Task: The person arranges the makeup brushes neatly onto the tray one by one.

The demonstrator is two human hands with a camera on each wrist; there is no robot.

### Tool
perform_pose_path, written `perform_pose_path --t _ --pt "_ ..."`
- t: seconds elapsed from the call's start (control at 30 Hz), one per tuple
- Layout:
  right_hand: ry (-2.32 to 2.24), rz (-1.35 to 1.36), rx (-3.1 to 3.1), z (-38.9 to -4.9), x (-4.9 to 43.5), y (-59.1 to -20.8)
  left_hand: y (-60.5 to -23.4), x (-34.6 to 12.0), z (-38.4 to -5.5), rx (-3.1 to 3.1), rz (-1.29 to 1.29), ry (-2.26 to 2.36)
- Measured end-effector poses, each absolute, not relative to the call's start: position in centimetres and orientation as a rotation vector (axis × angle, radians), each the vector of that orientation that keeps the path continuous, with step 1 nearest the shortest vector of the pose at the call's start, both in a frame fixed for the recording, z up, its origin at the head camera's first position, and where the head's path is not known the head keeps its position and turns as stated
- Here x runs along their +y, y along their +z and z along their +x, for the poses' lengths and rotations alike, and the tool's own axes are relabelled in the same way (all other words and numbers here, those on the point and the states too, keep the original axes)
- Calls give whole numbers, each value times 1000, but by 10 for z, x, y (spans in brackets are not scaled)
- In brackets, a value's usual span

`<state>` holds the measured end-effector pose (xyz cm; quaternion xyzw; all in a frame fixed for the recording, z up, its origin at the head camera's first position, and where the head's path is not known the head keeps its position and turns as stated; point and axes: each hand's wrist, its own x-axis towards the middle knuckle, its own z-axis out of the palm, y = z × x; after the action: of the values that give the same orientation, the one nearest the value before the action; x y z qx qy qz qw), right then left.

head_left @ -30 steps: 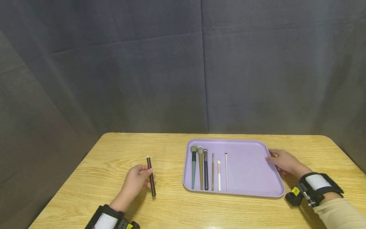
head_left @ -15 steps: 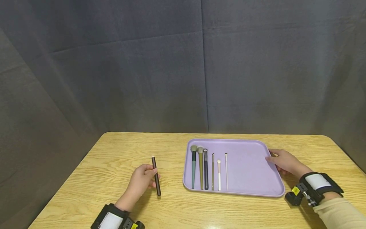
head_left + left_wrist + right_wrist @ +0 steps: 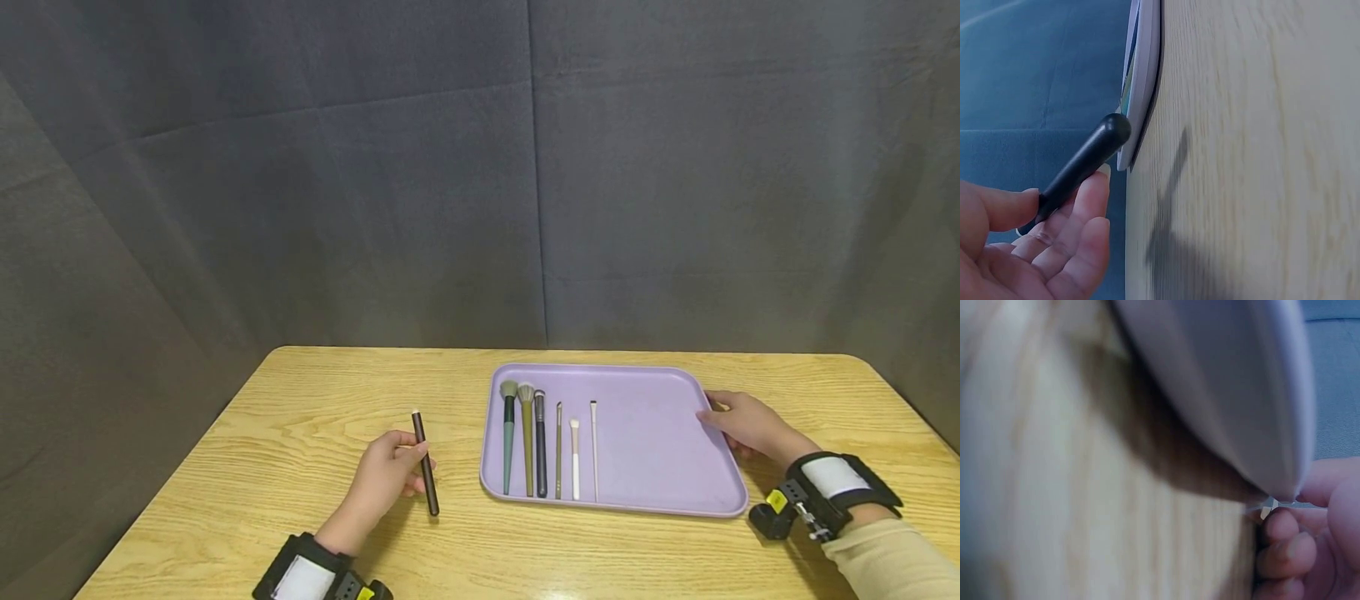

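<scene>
Left of the tray, my left hand pinches a dark brown makeup brush between thumb and fingers. The brush's pale tip points away from me, and its rounded handle end shows large in the left wrist view, over the table with a shadow beside it. My right hand grips the right rim of a lilac tray, thumb on top and fingers beneath. In the right wrist view the tray's edge runs to the thumb and curled fingers.
Several makeup brushes lie side by side in the tray's left half: a green one, an olive one, a navy one, then slimmer brown and white ones. A wooden table ends at a grey curtain.
My left hand has moved right, toward the tray, with the dark brown makeup brush in its pinch. The right hand and tray stay in place.
</scene>
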<state>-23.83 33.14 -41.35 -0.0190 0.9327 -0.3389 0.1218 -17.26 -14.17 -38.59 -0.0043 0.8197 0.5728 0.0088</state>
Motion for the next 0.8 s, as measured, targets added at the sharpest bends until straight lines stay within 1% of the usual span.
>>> perform_pose_path --t 0.8 --pt "-983 -42 2719 -237 331 -412 -390 -115 -173 2487 123 1774"
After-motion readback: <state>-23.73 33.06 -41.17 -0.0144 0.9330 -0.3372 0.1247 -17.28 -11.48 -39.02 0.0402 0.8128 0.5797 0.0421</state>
